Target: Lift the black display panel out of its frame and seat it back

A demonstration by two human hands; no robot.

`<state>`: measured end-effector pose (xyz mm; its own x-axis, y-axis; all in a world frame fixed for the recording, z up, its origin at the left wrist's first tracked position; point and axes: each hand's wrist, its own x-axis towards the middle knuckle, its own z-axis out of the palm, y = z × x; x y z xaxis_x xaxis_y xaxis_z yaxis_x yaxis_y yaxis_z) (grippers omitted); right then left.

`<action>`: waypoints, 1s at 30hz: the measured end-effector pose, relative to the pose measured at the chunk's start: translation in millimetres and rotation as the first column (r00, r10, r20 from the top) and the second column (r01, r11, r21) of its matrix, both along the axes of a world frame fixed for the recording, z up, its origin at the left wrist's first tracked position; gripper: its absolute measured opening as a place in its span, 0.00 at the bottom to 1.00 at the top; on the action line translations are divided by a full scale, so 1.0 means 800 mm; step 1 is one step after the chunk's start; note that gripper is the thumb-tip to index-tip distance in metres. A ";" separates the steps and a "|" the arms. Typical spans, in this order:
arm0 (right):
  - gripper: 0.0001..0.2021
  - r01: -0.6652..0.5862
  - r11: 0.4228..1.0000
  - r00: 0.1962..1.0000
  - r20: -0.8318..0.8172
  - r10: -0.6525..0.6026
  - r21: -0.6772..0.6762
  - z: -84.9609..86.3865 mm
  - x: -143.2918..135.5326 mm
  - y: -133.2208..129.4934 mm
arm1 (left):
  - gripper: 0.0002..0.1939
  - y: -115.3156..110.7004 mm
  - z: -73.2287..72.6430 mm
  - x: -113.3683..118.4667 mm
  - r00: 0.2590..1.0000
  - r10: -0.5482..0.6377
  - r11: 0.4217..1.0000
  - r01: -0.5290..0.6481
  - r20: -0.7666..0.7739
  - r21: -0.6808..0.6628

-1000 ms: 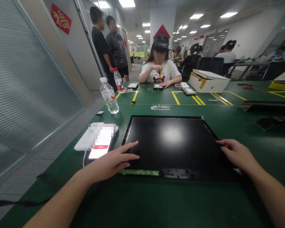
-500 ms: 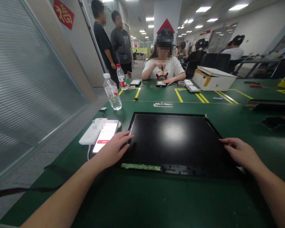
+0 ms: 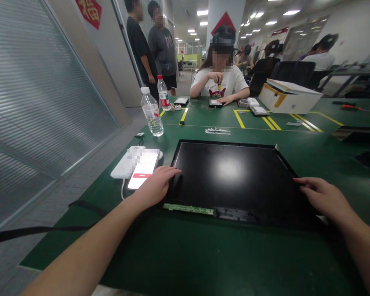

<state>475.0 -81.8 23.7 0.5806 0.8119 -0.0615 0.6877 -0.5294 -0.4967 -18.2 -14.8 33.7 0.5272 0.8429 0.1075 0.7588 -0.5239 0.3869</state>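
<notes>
A black flat display panel (image 3: 234,181) lies face up on the green table in front of me. A narrow green circuit board (image 3: 188,209) runs along its near edge, on the left. My left hand (image 3: 158,183) rests at the panel's left edge, its fingers stretched out over the border of the screen. At the right edge my right hand (image 3: 323,195) touches the frame with its fingertips, the thumb apart from the index finger. Neither hand is closed around the panel. Beside my left hand lies a lit phone (image 3: 143,168).
A white device (image 3: 123,166) with a cable lies by the phone. Two water bottles (image 3: 152,115) (image 3: 163,94) stand behind. Across the table (image 3: 179,255) a person works on a small drive (image 3: 215,102). A white box (image 3: 290,98) and a screwdriver (image 3: 350,107) are at far right.
The view has shifted a little, so the scene sits higher and further right. My left fingers have drawn closer together and reach slightly further over the screen. The panel has not visibly moved.
</notes>
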 end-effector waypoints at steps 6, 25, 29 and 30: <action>0.12 -0.037 0.998 0.999 -0.023 0.038 0.054 -0.004 0.006 0.002 | 0.24 0.003 0.003 0.008 0.997 0.067 0.998 -0.067 0.033 0.005; 0.21 0.001 0.999 0.998 -0.063 -0.005 -0.052 -0.006 0.010 0.000 | 0.21 0.000 -0.006 0.008 0.990 0.105 0.993 -0.109 0.092 0.037; 0.21 0.008 1.000 0.998 -0.056 -0.010 -0.025 -0.007 0.009 -0.001 | 0.23 -0.005 -0.017 0.008 0.990 0.115 0.992 -0.119 0.080 0.047; 0.21 0.008 1.000 0.999 -0.046 -0.008 -0.009 -0.008 0.009 -0.001 | 0.24 -0.005 -0.020 0.007 0.990 0.121 0.991 -0.124 0.070 0.052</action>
